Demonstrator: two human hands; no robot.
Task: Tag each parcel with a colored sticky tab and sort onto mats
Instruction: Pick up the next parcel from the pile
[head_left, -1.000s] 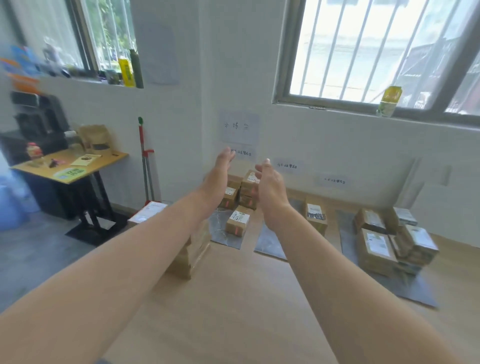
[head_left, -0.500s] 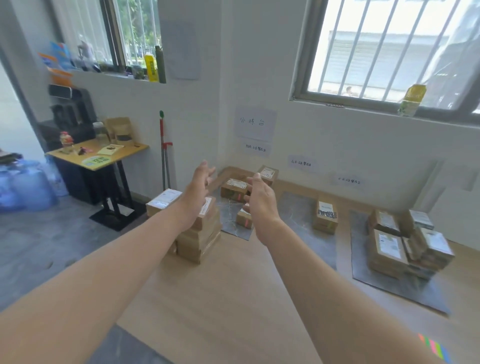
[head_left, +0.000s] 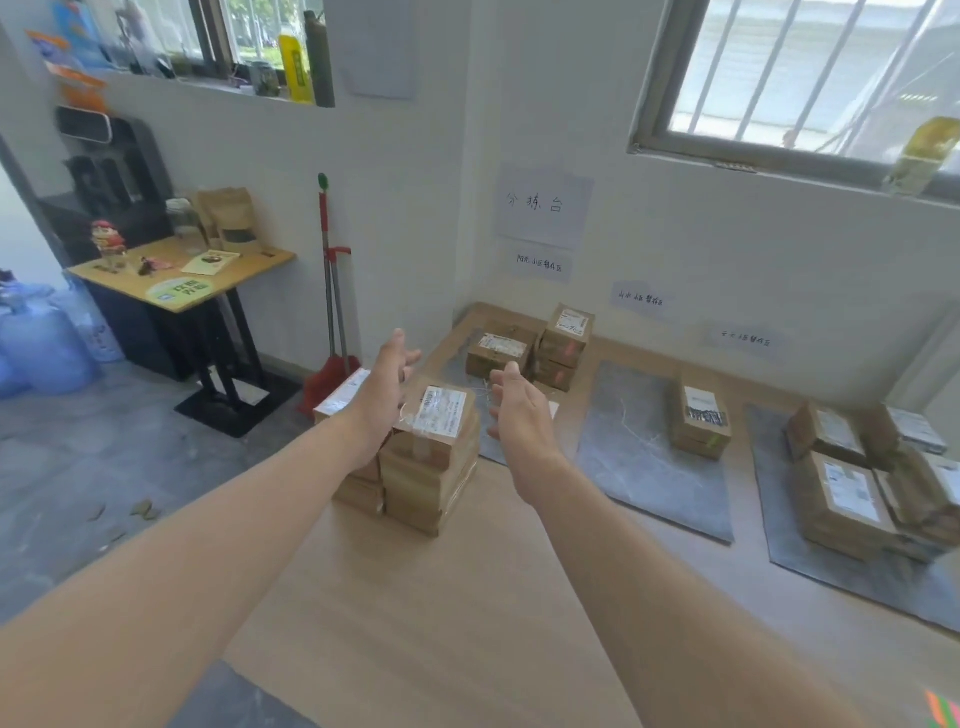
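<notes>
A stack of brown cardboard parcels (head_left: 428, 467) stands on the wooden floor, the top one bearing a white label. My left hand (head_left: 382, 392) hovers open at the stack's left side and my right hand (head_left: 519, 410) open at its right, neither touching it. Three grey mats lie along the wall: the left mat (head_left: 457, 371) holds a few parcels (head_left: 563, 345), the middle mat (head_left: 644, 467) one parcel (head_left: 698, 415), the right mat (head_left: 852, 571) several parcels (head_left: 844, 493). Colored sticky tabs (head_left: 943, 714) show at the bottom right corner.
A small wooden table (head_left: 182, 283) with bags and clutter stands at the left, blue water jugs (head_left: 41, 338) beside it. A red broom and dustpan (head_left: 332, 312) lean on the wall. Paper signs (head_left: 543, 205) hang above the mats.
My view has tilted down and closer to the parcel stack. Both hands have lowered from in front of the wall to either side of the stack's top parcel.
</notes>
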